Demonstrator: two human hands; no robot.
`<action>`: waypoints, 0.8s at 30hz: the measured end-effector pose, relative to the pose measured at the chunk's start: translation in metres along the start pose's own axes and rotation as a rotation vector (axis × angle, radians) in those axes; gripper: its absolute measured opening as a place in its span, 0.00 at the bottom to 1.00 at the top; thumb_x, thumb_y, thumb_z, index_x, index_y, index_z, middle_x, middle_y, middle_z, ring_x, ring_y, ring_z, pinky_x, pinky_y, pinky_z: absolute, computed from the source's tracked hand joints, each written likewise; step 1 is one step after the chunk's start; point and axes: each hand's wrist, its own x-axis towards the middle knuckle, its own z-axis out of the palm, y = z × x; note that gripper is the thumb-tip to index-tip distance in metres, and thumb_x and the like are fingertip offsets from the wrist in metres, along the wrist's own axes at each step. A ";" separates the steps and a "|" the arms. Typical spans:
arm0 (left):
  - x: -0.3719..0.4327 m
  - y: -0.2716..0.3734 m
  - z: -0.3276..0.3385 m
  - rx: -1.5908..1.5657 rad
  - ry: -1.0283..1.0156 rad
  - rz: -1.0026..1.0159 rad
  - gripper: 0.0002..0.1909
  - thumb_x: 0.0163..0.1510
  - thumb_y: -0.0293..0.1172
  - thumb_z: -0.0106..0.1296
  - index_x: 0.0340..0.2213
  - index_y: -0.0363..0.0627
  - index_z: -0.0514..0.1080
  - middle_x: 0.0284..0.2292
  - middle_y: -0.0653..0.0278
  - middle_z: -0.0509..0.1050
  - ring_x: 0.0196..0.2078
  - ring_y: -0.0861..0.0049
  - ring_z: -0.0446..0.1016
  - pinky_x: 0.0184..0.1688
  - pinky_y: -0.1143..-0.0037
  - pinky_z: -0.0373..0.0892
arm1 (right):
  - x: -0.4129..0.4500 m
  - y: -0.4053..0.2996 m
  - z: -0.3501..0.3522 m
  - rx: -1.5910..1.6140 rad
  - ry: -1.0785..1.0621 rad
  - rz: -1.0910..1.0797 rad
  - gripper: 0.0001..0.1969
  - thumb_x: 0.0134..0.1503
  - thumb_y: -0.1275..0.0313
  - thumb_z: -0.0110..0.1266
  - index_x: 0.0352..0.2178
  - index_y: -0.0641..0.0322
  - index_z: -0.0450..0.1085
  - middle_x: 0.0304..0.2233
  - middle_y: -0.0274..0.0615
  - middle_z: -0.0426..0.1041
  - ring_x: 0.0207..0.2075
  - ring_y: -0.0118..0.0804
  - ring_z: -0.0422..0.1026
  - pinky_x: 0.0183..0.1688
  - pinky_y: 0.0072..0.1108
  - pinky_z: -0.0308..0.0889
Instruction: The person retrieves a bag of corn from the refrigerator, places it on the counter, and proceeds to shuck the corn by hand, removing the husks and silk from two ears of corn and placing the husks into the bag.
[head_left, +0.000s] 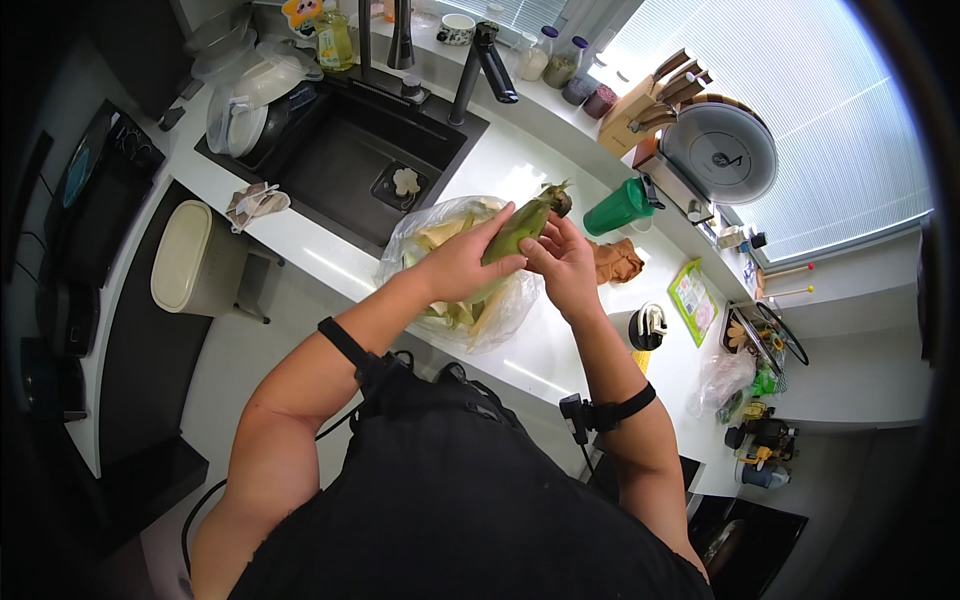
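An ear of corn in its green husk (514, 234) is held between both hands above the white counter. My left hand (466, 264) grips its lower left part, thumb along the husk. On the right side, my right hand (564, 259) has its thumb and fingers on the husk, below the dark, frayed end. Beneath the hands lies a clear plastic bag (517, 315) with pale husk leaves (452, 313) in it. A crumpled brown bag or paper (616, 261) sits just right of my right hand. The corn's lower end is partly hidden by my left hand.
A black sink (330, 161) with a tap (466, 82) lies behind at left. A green shaker bottle (619, 206) lies beyond the right hand, near a knife block (630, 112). A black-lidded container (647, 328) and a green packet (694, 302) are at right.
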 end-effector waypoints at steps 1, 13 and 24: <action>0.002 0.005 0.004 0.118 0.051 -0.012 0.37 0.63 0.42 0.47 0.66 0.40 0.45 0.55 0.45 0.68 0.56 0.56 0.69 0.57 0.68 0.65 | -0.001 0.000 0.000 -0.045 0.022 0.000 0.27 0.57 0.76 0.59 0.56 0.67 0.61 0.46 0.46 0.72 0.44 0.35 0.73 0.39 0.24 0.76; 0.005 -0.003 0.021 0.438 0.410 0.179 0.20 0.65 0.34 0.41 0.55 0.40 0.67 0.37 0.47 0.78 0.37 0.53 0.79 0.39 0.66 0.74 | -0.003 -0.004 0.004 0.039 0.088 0.097 0.27 0.56 0.78 0.59 0.55 0.72 0.58 0.47 0.46 0.70 0.42 0.35 0.74 0.40 0.25 0.78; 0.018 0.000 0.020 0.309 0.590 -0.019 0.09 0.62 0.34 0.43 0.33 0.43 0.71 0.25 0.51 0.76 0.29 0.50 0.76 0.31 0.60 0.71 | -0.005 0.011 0.007 0.063 0.019 0.006 0.23 0.58 0.77 0.56 0.54 0.64 0.60 0.49 0.41 0.70 0.47 0.34 0.72 0.44 0.26 0.76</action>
